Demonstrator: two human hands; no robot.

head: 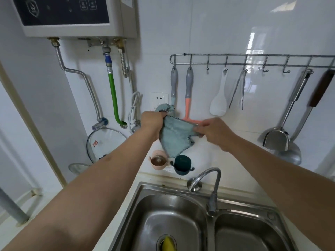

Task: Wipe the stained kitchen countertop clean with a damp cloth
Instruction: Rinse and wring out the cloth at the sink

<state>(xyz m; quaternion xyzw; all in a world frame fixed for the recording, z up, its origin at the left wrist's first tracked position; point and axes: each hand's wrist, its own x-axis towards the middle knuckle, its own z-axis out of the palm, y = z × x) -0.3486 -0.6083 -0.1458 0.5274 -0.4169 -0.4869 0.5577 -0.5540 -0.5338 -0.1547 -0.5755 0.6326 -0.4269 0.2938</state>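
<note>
Steel sink [137, 211] below white tiled wall [208, 33]; both hands grip cloth [175, 136].

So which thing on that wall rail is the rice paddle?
Find the metal hook rail on the tiled wall above the sink. The rice paddle hangs fourth hook from its left end, beside thin metal tongs. It is the only all-white utensil there.

White glossy tiled wall [208, 29], reflecting window light at upper right. Wall-mounted water heater [72, 15] at upper left, with metal hoses and a green pipe [113, 98] below. Steel hook rail [253, 60] carrying spatulas, tongs and ladles. White socket [159, 101]. Double steel sink [181, 223] with curved tap [212, 185]. Glass lid [101, 142] leaning on the wall.
</note>
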